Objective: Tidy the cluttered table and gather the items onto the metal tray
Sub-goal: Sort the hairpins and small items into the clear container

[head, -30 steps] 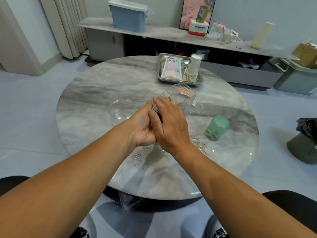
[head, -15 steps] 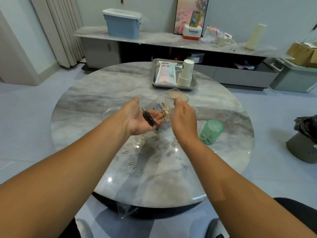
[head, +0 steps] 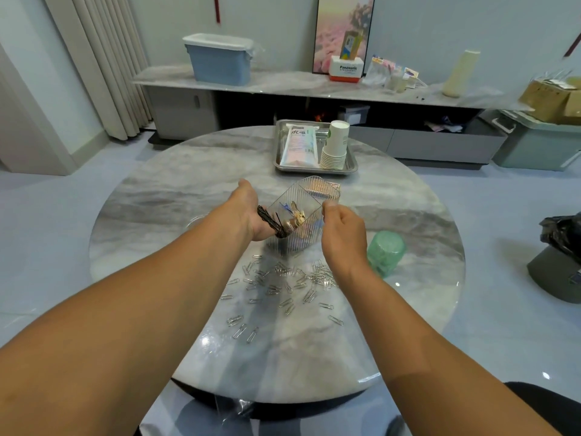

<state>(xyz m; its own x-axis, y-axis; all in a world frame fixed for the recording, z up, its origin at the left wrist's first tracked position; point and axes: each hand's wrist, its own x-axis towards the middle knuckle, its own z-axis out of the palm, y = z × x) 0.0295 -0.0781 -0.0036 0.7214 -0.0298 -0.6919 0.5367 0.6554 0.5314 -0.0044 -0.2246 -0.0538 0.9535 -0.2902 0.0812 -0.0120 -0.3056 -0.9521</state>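
Your left hand (head: 251,215) lies palm up over the middle of the table (head: 141,215), fingers relaxed, carrying a small bundle of black hairpins (head: 271,222) at the mouth of the clear ribbed organizer box (head: 301,215). Your right hand (head: 341,228) pinches the box's rim at its right corner and tilts the open top toward the left palm; a few small gold and blue clips already lie inside, though exactly what they are is hard to tell. To do this step well, hold the tilt steady with that right grip and tip the left palm so the hairpins slide in as 1 bundle rather than scattering; press the palm's edge close against the rim so none falls onto the table. The metal tray (head: 352,166) sits at the far edge of the table, already holding a flat pastel packet (head: 298,146) and a stack of paper cups (head: 334,146). Many silver paper clips (head: 283,278) lie loose on the near half of the table, just below the box, and a green ribbed cup (head: 385,251) lies on its side toward the right edge, so plenty appears left to collect. Sweep the clips together before lifting them, and set the box upright before carrying it to the tray.
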